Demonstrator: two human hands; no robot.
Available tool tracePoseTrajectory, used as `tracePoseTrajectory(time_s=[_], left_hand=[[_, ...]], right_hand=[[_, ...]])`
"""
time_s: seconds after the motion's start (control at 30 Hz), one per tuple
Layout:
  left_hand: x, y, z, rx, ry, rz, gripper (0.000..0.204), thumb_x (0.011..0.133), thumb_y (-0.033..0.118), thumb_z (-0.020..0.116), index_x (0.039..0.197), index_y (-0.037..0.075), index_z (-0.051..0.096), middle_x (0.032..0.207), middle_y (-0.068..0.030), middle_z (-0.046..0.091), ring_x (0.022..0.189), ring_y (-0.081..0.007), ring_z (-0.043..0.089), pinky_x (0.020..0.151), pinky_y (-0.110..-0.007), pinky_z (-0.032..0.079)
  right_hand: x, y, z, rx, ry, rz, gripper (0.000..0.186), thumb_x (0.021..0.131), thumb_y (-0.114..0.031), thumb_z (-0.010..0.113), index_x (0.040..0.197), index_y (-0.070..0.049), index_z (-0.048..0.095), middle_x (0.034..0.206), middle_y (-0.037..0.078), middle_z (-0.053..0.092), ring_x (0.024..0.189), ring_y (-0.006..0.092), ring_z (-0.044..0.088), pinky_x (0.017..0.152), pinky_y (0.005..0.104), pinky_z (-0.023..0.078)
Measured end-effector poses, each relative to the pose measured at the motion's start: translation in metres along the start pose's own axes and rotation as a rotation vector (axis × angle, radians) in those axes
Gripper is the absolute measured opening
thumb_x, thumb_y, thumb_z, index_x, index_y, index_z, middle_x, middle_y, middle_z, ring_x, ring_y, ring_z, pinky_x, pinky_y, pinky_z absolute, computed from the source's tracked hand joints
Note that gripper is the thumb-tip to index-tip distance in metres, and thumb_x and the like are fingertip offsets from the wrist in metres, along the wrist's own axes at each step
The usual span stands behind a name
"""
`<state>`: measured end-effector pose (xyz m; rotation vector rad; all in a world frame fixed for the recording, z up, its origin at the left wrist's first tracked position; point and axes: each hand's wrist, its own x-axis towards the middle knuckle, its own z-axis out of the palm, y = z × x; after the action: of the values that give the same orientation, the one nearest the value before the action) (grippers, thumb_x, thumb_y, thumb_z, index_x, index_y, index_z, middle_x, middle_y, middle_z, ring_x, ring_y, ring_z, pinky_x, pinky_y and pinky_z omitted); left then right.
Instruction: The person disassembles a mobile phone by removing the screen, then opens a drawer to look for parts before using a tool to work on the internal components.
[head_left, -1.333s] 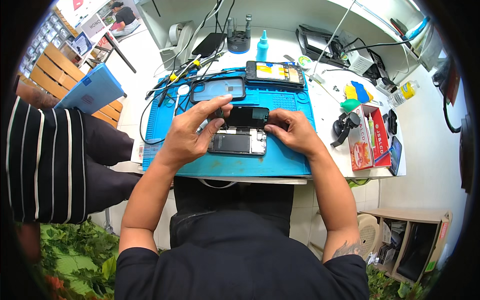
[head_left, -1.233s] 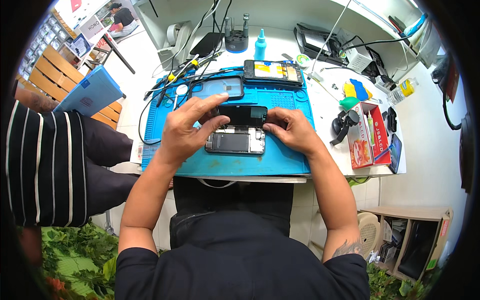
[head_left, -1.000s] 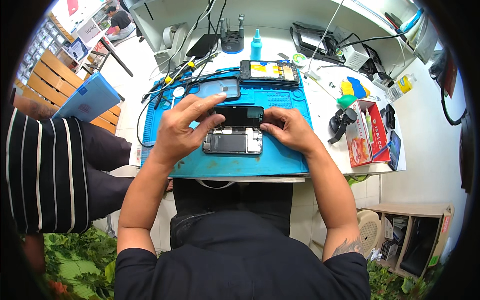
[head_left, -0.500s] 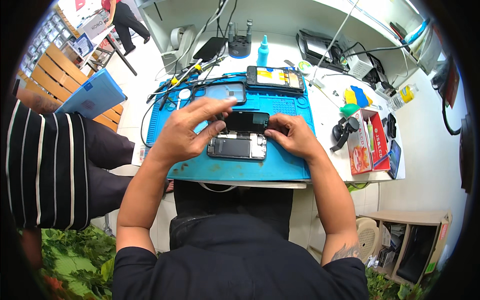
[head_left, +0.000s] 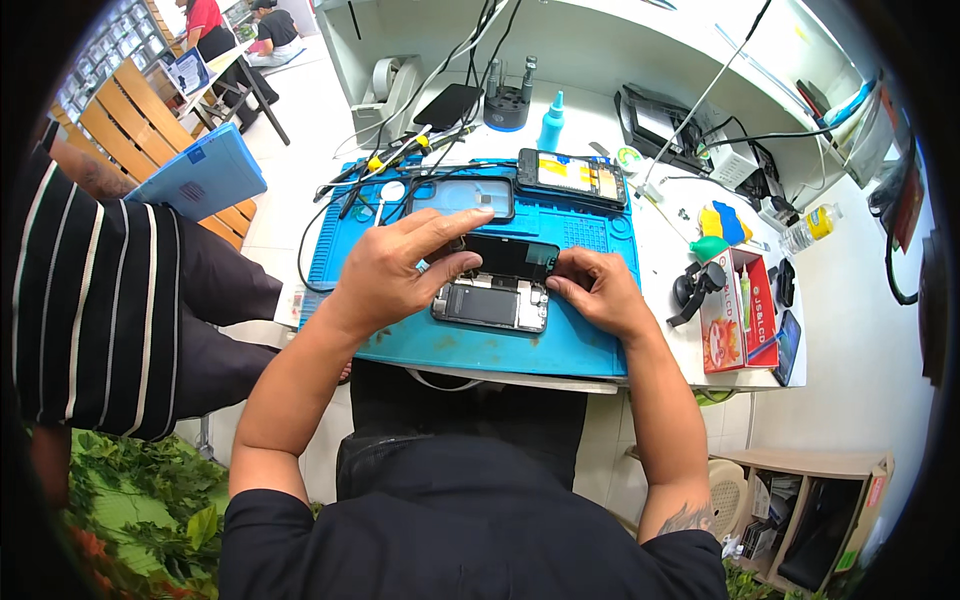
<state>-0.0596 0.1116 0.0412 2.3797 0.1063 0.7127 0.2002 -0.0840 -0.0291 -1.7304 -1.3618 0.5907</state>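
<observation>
Disassembled phone on a repair bench, seen from above. The phone body (head_left: 492,306) lies flat on a blue mat (head_left: 590,345), its dark battery and pale internal parts exposed. Along its far edge is a black screen panel (head_left: 512,257). The right grip (head_left: 603,292) pinches the panel's right edge between thumb and index finger. The left grip (head_left: 395,268) is at the panel's left end, index finger extended above and thumb below; whether it grasps anything between them cannot be told, since the fingers hide the gap. Beyond the panel, a dark-rimmed phone case (head_left: 462,193) lies on the mat, left of a second opened phone (head_left: 572,178) with yellow areas inside. Cables and slim tools (head_left: 400,155) cross the mat's far left corner. On the white surface (head_left: 665,265) to the right are a red-and-white box (head_left: 722,325), a green bulb (head_left: 708,249) and a yellow-and-blue sponge (head_left: 725,222); at the back stands a light-blue bottle (head_left: 551,122). At far left, a person in a striped shirt (head_left: 110,310) is beside a blue folder (head_left: 205,175).
</observation>
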Motion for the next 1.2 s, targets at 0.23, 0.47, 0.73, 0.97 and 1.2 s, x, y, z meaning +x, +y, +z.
tracePoseTrajectory(time_s=[0.23,0.47,0.73,0.97,1.2], left_hand=[[0.000,-0.001,0.005,0.076,0.063,0.018,0.061,0.095,-0.001,0.082,0.154,0.013,0.068,0.117,-0.0115,0.080,0.093,-0.0194,0.078,0.083,-0.033,0.063],[0.009,0.001,0.005,-0.015,-0.002,-0.028,0.063,0.093,-0.002,0.084,0.152,0.013,0.070,0.114,-0.0099,0.081,0.093,-0.0172,0.078,0.082,-0.032,0.063],[-0.004,-0.010,0.004,-0.070,-0.038,-0.069,0.065,0.094,-0.014,0.074,0.156,0.004,0.063,0.120,-0.0138,0.077,0.109,-0.0196,0.078,0.098,-0.034,0.062],[0.009,-0.004,0.013,0.086,-0.054,0.017,0.071,0.091,-0.013,0.076,0.157,0.008,0.063,0.119,-0.0143,0.080,0.104,-0.0216,0.079,0.089,-0.035,0.066],[0.005,-0.011,0.013,0.061,-0.024,-0.004,0.069,0.092,-0.012,0.075,0.158,0.006,0.062,0.114,-0.0136,0.080,0.101,-0.0212,0.080,0.089,-0.036,0.066]], right_hand=[[0.004,-0.001,0.003,0.026,0.014,-0.053,0.021,0.095,-0.005,0.085,0.114,0.000,0.078,0.086,0.008,0.079,0.069,0.0107,0.066,0.066,0.0292,0.054],[0.000,-0.001,0.000,-0.001,0.005,-0.043,0.024,0.096,-0.007,0.085,0.118,0.001,0.078,0.091,0.010,0.081,0.076,0.0133,0.071,0.073,0.0307,0.058],[0.014,0.022,0.012,-0.002,0.021,-0.215,0.029,0.094,-0.013,0.088,0.118,-0.001,0.077,0.098,0.017,0.082,0.086,0.0249,0.080,0.079,0.0380,0.062],[0.001,0.025,0.004,0.056,0.055,-0.195,0.026,0.093,-0.009,0.087,0.117,-0.001,0.078,0.099,0.014,0.083,0.084,0.0217,0.078,0.075,0.0351,0.059],[0.003,0.016,0.003,0.045,0.020,-0.152,0.024,0.095,-0.010,0.085,0.117,-0.002,0.078,0.097,0.013,0.084,0.085,0.0216,0.079,0.078,0.0346,0.060]])
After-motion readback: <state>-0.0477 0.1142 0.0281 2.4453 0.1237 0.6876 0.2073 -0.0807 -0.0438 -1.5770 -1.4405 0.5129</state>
